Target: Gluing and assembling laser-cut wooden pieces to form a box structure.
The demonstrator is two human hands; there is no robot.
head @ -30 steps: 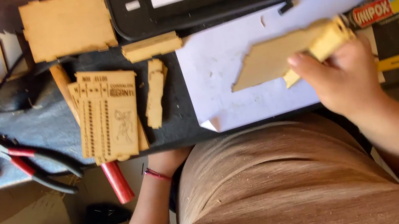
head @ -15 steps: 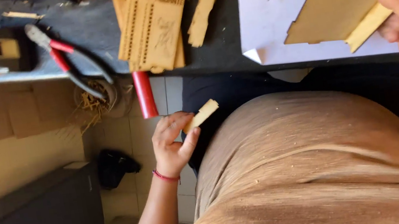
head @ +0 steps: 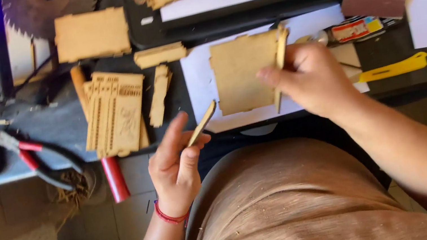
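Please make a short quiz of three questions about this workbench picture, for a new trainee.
1. True or false: the left hand holds a small wooden strip.
2. What does the right hand grip? A) pliers B) flat wooden panel C) yellow tool
3. What colour are the handles of the pliers at the left of the table?

Key: 1 true; 2 B; 3 red and black.
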